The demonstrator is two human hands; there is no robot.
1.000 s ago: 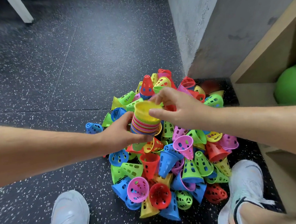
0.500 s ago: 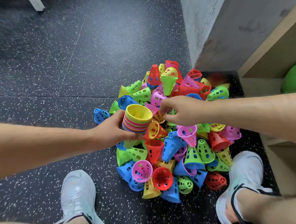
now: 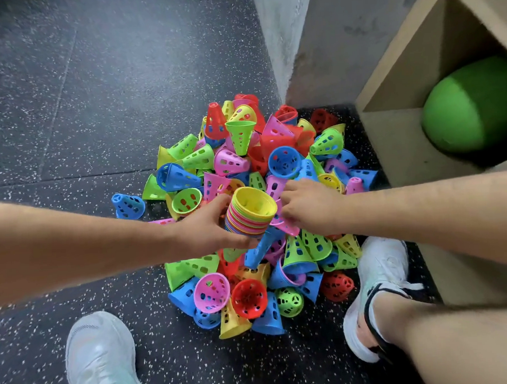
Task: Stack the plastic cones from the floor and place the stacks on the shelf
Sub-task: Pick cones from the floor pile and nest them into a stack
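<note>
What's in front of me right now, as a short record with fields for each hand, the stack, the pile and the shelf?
left hand: grips the stack
stack: nested cones, yellow on top, open end up
right hand: fingers curled round a pink cone in the pile
pile: loose cones, many colours, on the floor between two shoes
shelf: at right, holds a green ball; no cones visible on it

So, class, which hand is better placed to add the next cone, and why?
Right: the right hand holds a pink cone beside the stack; the left hand grips that stack.
</note>
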